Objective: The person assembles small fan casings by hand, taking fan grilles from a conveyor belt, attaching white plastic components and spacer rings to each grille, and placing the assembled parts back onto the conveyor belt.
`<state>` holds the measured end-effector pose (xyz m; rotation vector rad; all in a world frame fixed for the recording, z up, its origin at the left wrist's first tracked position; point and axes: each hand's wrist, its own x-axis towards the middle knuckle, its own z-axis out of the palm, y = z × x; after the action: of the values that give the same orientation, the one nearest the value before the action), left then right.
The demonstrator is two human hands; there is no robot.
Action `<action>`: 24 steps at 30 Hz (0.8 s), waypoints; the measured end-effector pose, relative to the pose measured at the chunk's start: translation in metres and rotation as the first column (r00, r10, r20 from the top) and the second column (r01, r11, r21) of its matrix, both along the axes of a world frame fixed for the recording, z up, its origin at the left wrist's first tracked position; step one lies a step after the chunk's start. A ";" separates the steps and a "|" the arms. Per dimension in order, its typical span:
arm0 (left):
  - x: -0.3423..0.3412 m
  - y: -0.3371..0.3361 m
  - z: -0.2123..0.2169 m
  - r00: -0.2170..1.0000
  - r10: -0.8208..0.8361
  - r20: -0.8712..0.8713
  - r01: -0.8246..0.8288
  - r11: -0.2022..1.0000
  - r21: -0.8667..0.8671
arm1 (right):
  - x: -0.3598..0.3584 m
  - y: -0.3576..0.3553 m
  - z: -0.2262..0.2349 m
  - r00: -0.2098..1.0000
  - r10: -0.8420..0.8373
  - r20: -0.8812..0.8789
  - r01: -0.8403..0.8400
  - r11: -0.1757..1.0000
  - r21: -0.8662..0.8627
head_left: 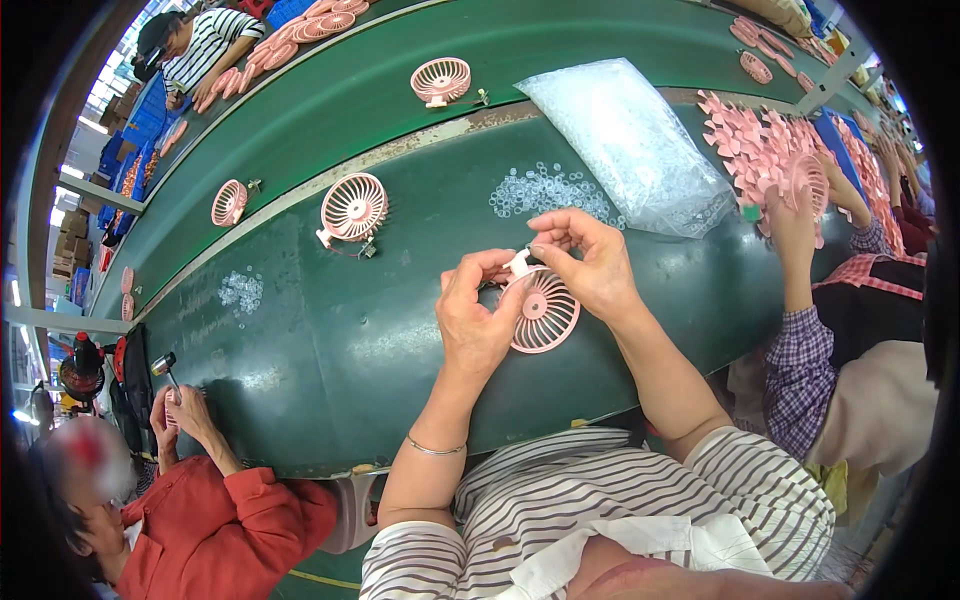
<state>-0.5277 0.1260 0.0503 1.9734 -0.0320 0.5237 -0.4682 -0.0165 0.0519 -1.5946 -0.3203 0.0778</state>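
My left hand (474, 308) grips a round pink fan grille (548, 312) by its upper left rim, above the green table. Its slotted face is turned up toward me. At the grille's top edge a small white neck piece (519, 264) stands out between my two hands. My right hand (592, 268) is closed in a pinch beside that white piece, thumb and forefinger together. Whatever sits between those fingertips is too small to make out. Just beyond my right hand lies a loose pile of small clear rings (548, 192).
A clear plastic bag (625, 140) of small parts lies behind the rings. Pink fan blades (752, 135) are heaped at right, near a co-worker's hands (792, 215). Another pink grille (355, 207) rests at left. A green conveyor (330, 100) runs behind. A person in red (215, 530) works at left.
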 end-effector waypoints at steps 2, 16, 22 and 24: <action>-0.001 0.000 0.000 1.000 0.004 0.002 -0.004 1.000 0.022 | -0.002 -0.001 0.001 1.000 -0.003 0.010 0.003 1.000 0.002; -0.011 0.002 -0.012 0.994 0.055 0.095 -0.063 0.995 0.076 | -0.031 0.010 0.004 0.614 0.061 0.787 0.230 0.940 -0.253; -0.008 0.003 -0.012 0.998 -0.010 0.069 0.012 1.000 -0.022 | -0.036 0.007 0.003 0.624 0.064 0.779 0.235 0.935 -0.265; -0.008 0.002 -0.014 0.997 -0.054 0.048 0.053 0.998 0.030 | -0.039 0.007 0.001 0.903 0.047 0.427 -0.004 0.995 -0.099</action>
<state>-0.5361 0.1278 0.0366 1.9817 -0.1231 0.5393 -0.5067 -0.0091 0.0525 -1.6964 -0.6901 -0.2478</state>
